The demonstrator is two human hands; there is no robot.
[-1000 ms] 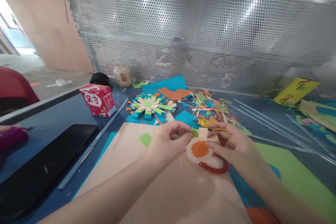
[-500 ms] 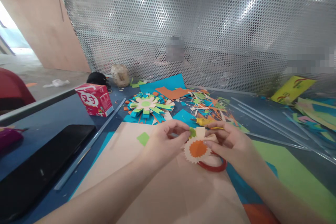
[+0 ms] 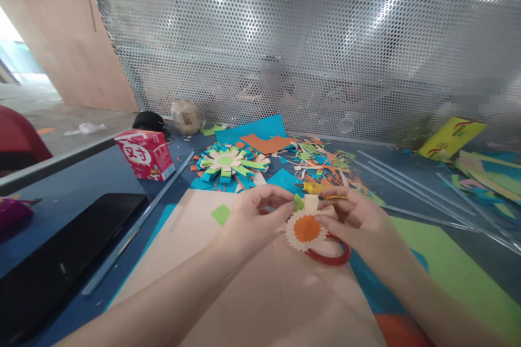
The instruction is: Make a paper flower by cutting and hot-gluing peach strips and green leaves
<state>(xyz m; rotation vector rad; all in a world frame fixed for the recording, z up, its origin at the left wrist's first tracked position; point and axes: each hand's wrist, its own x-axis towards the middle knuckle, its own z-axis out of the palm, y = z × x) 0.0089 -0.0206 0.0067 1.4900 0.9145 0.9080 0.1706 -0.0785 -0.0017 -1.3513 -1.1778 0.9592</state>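
Nearest, a pale paper sheet (image 3: 244,293) spreads beneath two bare forearms. Over its far right part, the right hand (image 3: 362,222) has its thumb pressed on a cream toothed paper disc (image 3: 307,227) with an orange centre, fingers curled behind it. The left hand (image 3: 256,217) pinches a small green strip (image 3: 298,203) at the disc's upper left edge; the disc sits between the hands, just beside the left fingertips. Over the last second almost nothing changes: both grips stay put, suggesting a steadying pause in fine paper work. A red loop handle (image 3: 331,256) shows below the right thumb. Beyond lie a yellow tool (image 3: 315,188), a layered paper flower (image 3: 226,161) and, farthest, a perforated metal screen (image 3: 317,27).
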